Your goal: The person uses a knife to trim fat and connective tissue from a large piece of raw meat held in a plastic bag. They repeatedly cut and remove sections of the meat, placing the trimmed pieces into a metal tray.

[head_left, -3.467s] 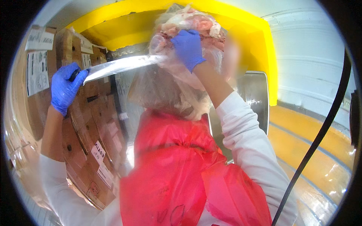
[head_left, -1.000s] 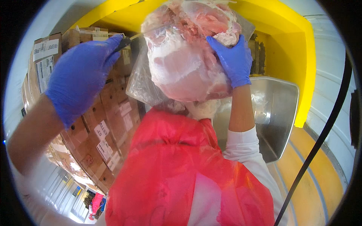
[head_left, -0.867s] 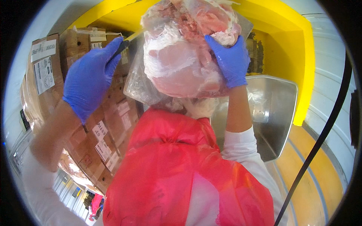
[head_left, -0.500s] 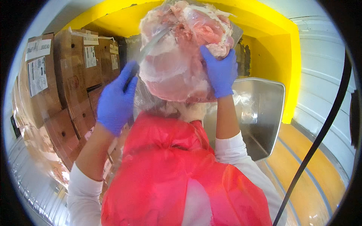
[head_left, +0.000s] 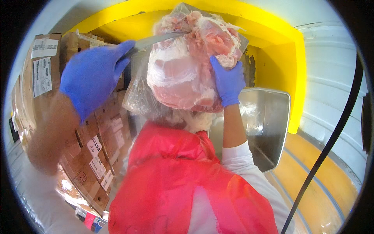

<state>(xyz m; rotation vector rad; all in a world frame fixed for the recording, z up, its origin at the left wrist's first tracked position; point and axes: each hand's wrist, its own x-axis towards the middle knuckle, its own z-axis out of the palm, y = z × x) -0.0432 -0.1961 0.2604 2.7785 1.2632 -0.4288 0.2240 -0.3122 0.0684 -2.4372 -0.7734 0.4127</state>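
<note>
A large pale-pink cut of raw meat (head_left: pixel 183 78) with white fat lies in front of me, over a clear plastic bag (head_left: pixel 137 95). My left hand (head_left: pixel 91 74), in a blue glove, is closed round the handle of a knife (head_left: pixel 157 39). The blade points right, and its tip meets the meat near the top, among the ragged pink tissue. My right hand (head_left: pixel 229 80), also gloved in blue, grips the meat's right side, its fingers partly hidden behind it. Below the meat shows some whitish material (head_left: pixel 198 120).
Stacked cardboard boxes (head_left: pixel 82 144) stand close on my left. A metal bin (head_left: pixel 269 128) is at the right, beside a yellow frame (head_left: pixel 298 78). A dark strap or cable (head_left: pixel 331 140) runs down the right side. My red apron (head_left: pixel 187 179) fills the near middle.
My left hand has swung out to the left and up, turning the knife from a steep slant to nearly level, its tip at the meat. My right hand keeps its hold.
</note>
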